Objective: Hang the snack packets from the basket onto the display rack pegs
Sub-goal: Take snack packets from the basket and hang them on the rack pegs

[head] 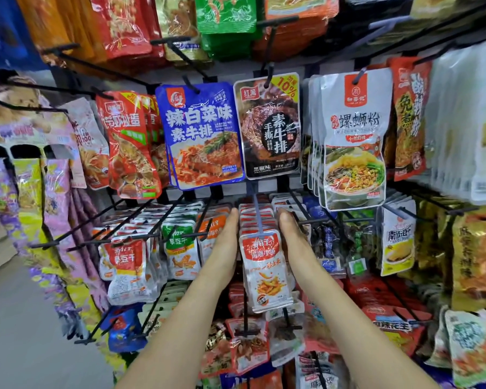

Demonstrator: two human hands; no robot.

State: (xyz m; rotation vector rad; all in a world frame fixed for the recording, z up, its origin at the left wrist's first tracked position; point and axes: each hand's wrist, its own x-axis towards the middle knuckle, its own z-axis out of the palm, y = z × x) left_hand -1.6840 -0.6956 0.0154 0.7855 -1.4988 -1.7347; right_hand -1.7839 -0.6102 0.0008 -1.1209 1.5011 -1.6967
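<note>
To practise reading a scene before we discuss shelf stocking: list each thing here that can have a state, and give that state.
left hand, open, fingers straight, flat against the row's left side
right hand, open, fingers straight, flat against the row's right side
red-and-white packet row, hanging packed along its peg, between both hands
blue packet, hanging, slightly tilted
dark packet, hanging from its peg

Light bright and even — no hard shadows, only dim gaps behind the hanging packets [199, 136]. White glare streaks on glossy foil, strongest on the red bag [129, 153]. Centre sharp, print readable. Left edge smeared; purple packs [0, 189] blurred, right edge soft too. Wide-angle bend — pegs [68, 57] bow near the corners.
</note>
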